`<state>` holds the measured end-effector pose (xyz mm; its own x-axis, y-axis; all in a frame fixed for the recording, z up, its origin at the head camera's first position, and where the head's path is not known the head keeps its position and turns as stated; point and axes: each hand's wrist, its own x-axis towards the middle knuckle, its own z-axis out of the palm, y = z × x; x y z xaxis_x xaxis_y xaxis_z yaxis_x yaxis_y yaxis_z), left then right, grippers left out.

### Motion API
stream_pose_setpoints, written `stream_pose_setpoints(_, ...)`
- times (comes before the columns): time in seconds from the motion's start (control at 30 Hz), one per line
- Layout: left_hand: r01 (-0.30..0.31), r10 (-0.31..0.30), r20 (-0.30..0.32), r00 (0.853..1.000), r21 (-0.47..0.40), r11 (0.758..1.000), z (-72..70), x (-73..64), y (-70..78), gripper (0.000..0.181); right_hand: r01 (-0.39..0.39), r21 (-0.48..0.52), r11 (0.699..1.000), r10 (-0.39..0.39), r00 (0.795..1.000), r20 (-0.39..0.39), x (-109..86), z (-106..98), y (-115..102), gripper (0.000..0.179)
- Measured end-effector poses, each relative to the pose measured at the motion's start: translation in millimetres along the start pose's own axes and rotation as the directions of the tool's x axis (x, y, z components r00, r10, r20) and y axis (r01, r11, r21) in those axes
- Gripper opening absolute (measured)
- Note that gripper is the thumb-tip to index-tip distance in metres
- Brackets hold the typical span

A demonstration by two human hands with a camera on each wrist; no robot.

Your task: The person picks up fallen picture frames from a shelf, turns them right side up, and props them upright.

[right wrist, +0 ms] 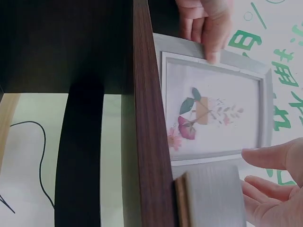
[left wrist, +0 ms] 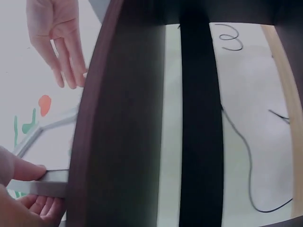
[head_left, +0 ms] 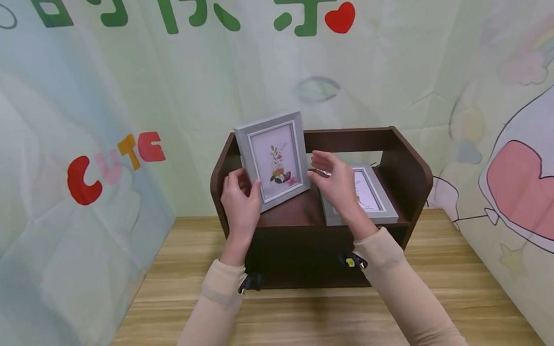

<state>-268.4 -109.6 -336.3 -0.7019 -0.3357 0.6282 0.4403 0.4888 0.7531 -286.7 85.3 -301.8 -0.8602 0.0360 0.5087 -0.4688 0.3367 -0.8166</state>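
Note:
A grey picture frame (head_left: 247, 159) with a plant-and-flower print stands tilted on the left part of a dark brown shelf unit (head_left: 290, 213). My left hand (head_left: 241, 205) grips its left edge, the thumb on the front and the fingers behind, as the left wrist view also shows. By the frame's right edge is my right hand (head_left: 337, 183), its fingers loosely extended and holding nothing; whether the thumb (right wrist: 270, 157) touches the edge I cannot tell. A second grey picture frame (head_left: 380, 189) lies flat on the shelf's right part, partly hidden by the right hand.
The shelf unit has raised side panels (head_left: 413, 172) and a back rail (head_left: 345, 140). It stands on a wood-grain table (head_left: 293, 322). Printed cloth (head_left: 199, 94) hangs behind and at both sides. Open space inside the unit shows below the shelf in the wrist views.

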Motion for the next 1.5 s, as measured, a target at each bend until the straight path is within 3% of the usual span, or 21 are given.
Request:
stream_pose_setpoints(0.13, -0.01, 0.01, 0.002, 1.0, 0.005, 1.0, 0.8, -7.6, -5.2, 0.033, 0.006, -0.02, 1.0, -0.006, 1.0, 0.006, -1.9, -2, 0, 0.044)
stream_pose_setpoints(0.4, -0.111, 0.112, -0.027, 0.993, 0.044, 0.993, 2.9, -21.2, -1.5, 0.032, 0.074, -0.059, 0.996, -0.075, 0.997, -0.026, -0.7, -7, -6, 0.043)
stream_pose_setpoints(0.63, -0.157, 0.161, -0.043, 0.986, 0.091, 0.983, 6.1, -27.2, -3.4, 0.03, 0.187, -0.047, 0.981, -0.19, 0.98, -0.063, 1.6, -9, -22, 0.042)
stream_pose_setpoints(1.2, -0.203, 0.212, -0.054, 0.976, 0.132, 0.97, 10.9, -43.9, -4.9, 0.026, 0.366, 0.009, 0.931, -0.365, 0.93, -0.033, 12.0, -8, -49, 0.046)
stream_pose_setpoints(1.5, -0.23, 0.237, -0.074, 0.969, 0.099, 0.968, 15.4, -48.5, -2.1, 0.027, 0.389, 0.042, 0.92, -0.39, 0.92, 0.038, 2.1, -14, -91, 0.044)
